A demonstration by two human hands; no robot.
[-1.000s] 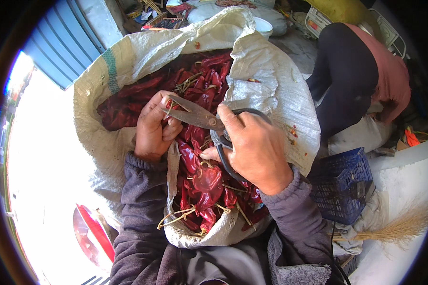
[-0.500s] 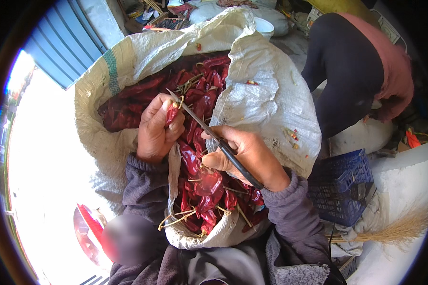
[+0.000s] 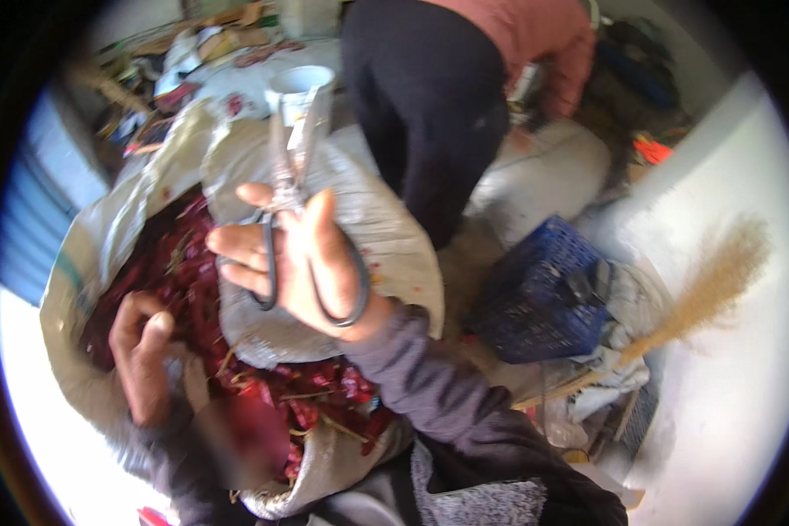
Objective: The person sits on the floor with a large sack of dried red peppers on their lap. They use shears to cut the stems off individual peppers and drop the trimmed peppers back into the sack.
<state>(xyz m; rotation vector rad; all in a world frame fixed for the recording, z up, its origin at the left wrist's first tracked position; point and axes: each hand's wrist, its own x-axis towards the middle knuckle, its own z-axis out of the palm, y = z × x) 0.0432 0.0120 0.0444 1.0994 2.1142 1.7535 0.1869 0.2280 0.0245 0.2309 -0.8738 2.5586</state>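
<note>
My right hand [image 3: 310, 279] is raised palm up over the sack's folded flap, its fingers partly spread. Black-handled scissors [image 3: 287, 195] are hooked on it, thumb through one loop, with parted blades pointing away from me. To the left, my left hand [image 3: 142, 359] is curled above the chilies, thumb against the bent fingers; whether anything is in it is hidden and blurred. Dried red chilies [image 3: 188, 272] with pale stems fill the open white woven sack [image 3: 386, 228] in front of me, and more lie near its close edge.
Beyond the sack, a person [image 3: 430, 96] in dark trousers and a pink top bends over a pale sack [image 3: 557, 171]. A white bucket [image 3: 300, 81] stands at the back. At right are a blue plastic crate [image 3: 535, 298], a straw broom [image 3: 706, 280] and a white wall [image 3: 736, 377].
The view has swung right. My right hand has turned palm up and the scissors have opened. My left hand has drawn away from the blades; the chili it held is no longer visible.
</note>
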